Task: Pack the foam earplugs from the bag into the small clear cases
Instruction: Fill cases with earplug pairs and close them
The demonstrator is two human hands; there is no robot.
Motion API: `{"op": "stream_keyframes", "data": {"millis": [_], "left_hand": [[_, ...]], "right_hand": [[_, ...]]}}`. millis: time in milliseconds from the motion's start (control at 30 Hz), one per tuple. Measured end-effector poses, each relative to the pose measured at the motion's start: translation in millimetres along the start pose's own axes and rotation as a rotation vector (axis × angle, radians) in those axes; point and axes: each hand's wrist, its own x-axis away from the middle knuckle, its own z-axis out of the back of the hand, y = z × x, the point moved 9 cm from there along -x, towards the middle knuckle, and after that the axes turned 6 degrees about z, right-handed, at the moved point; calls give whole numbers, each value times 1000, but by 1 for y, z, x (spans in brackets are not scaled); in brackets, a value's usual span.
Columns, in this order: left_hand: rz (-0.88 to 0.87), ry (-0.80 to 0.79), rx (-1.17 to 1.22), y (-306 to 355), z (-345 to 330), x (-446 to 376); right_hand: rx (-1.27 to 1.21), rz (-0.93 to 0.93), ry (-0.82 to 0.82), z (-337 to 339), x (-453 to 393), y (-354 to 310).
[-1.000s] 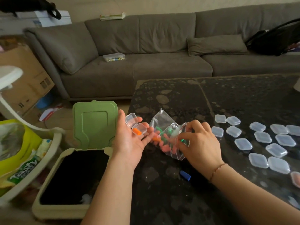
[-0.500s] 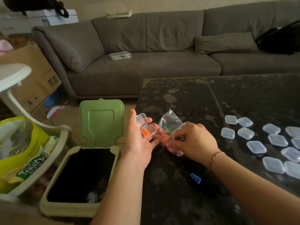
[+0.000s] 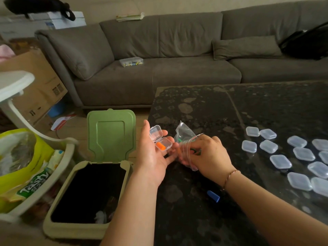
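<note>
My left hand [image 3: 154, 157] lies palm up at the table's left edge and holds a small clear case [image 3: 160, 138] with its lid flipped open. One orange earplug [image 3: 160, 146] lies inside the case. My right hand [image 3: 207, 157] has its fingers pushed into the mouth of the clear plastic bag [image 3: 184, 137], which holds green and orange earplugs; what the fingers grip inside is hidden. A loose blue earplug [image 3: 213, 196] lies on the dark table [image 3: 204, 107] below my right wrist. Several shut clear cases [image 3: 280, 161] are spread on the table to the right.
A beige bin [image 3: 87, 201] with its green lid [image 3: 111, 134] raised stands on the floor left of the table. A white cart with a yellow snack bag [image 3: 26, 167] is further left. A grey sofa [image 3: 159, 64] runs behind the table.
My right hand has pushed deeper into the bag, crumpling it so fewer earplugs show. The view has shifted left. My left hand still holds the open case.
</note>
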Motion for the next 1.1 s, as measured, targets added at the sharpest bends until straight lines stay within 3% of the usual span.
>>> {"op": "stream_keyframes", "data": {"millis": [400,533,733,933,1100], "left_hand": [[14,-48,-8,-1,-2,-1],[13,-27,12,2,1,0],[3,-58,-29,2,-3,5],[-20,-49,-62,4,-4,11],[-55,-61,-58,9,-7,14]], "right_hand": [[-48,-27,58,4,2,2],[46,-34,55,12,7,1],[-245,-162,20,13,14,19],[-65,-32,58,31,18,15],[-53,-6,57,46,29,16]]}}
